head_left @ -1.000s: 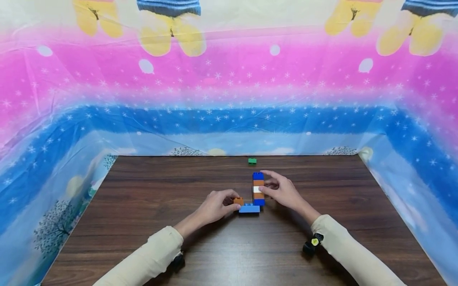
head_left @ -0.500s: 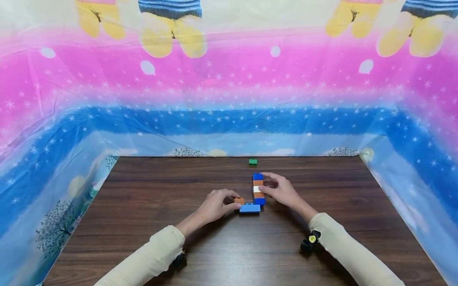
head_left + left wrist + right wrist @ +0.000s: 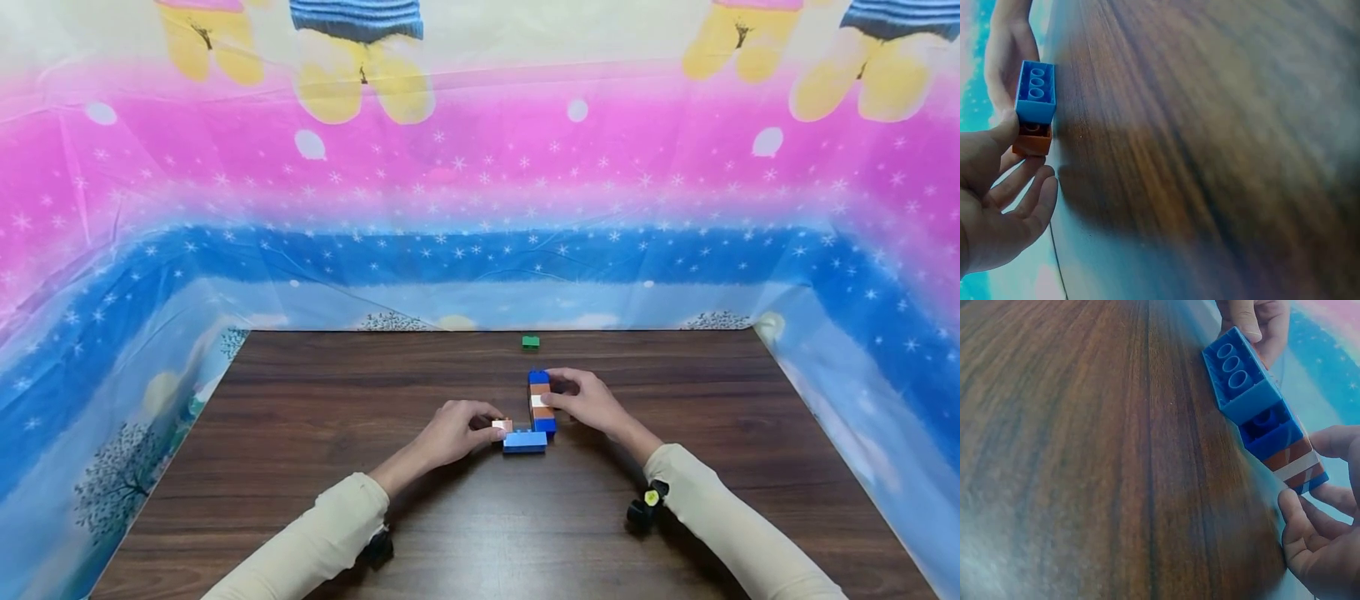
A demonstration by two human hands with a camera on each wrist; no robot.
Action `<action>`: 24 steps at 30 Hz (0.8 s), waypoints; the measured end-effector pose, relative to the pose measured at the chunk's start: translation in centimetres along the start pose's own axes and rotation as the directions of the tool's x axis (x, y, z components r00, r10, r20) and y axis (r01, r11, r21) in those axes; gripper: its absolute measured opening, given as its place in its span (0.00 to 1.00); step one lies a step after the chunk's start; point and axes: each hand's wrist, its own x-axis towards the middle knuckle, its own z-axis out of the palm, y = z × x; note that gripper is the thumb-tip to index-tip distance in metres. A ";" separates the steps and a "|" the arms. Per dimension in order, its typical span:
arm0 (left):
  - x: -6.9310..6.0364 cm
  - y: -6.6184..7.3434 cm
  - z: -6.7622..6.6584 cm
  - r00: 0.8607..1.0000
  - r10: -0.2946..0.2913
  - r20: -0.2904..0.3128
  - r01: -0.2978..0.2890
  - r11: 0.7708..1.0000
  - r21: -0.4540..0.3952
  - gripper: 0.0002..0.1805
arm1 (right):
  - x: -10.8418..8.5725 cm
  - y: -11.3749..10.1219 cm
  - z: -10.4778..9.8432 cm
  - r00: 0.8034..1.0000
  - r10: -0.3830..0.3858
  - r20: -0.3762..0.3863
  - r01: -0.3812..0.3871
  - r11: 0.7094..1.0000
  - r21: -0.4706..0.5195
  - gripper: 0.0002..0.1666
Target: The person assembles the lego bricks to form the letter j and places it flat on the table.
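A light blue brick (image 3: 525, 442) joins a small orange brick (image 3: 502, 425) on its left to a stack of blue, orange and white bricks (image 3: 539, 402) on its right. My left hand (image 3: 453, 432) pinches the orange end between thumb and fingers. My right hand (image 3: 592, 406) grips the stack from the right, its thumb on the near side and fingers behind. Both wrist views show the hollow underside of the light blue brick (image 3: 1232, 372), so the joined piece is held off the table, tilted. Part of the orange brick (image 3: 1034, 142) is covered by the left fingers.
A small green brick (image 3: 530, 342) lies near the far edge of the dark wooden table (image 3: 337, 367). Behind and at both sides hangs a patterned cloth (image 3: 480, 200). A black device (image 3: 645, 508) is strapped at the right wrist.
The joined bricks have tilted a little: the stack's top is slightly lower in the head view and the light blue brick's face has turned. Both hands keep their hold. The green brick stays put.
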 end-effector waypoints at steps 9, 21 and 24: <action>0.2 -0.3 0.0 1.000 0.013 0.013 -0.013 1.000 0.008 0.16 | 0.1 0.2 -0.1 1.000 0.021 0.020 -0.020 0.999 -0.046 0.38; 0.1 -0.5 0.1 1.000 0.012 0.028 -0.013 0.999 0.037 0.18 | 0.2 0.1 0.1 0.999 0.038 0.017 -0.037 0.998 -0.055 0.37; 0.2 -0.6 0.0 0.999 0.007 0.034 -0.009 0.999 0.036 0.18 | 0.1 -0.1 0.0 0.999 0.028 0.029 -0.027 0.999 -0.043 0.36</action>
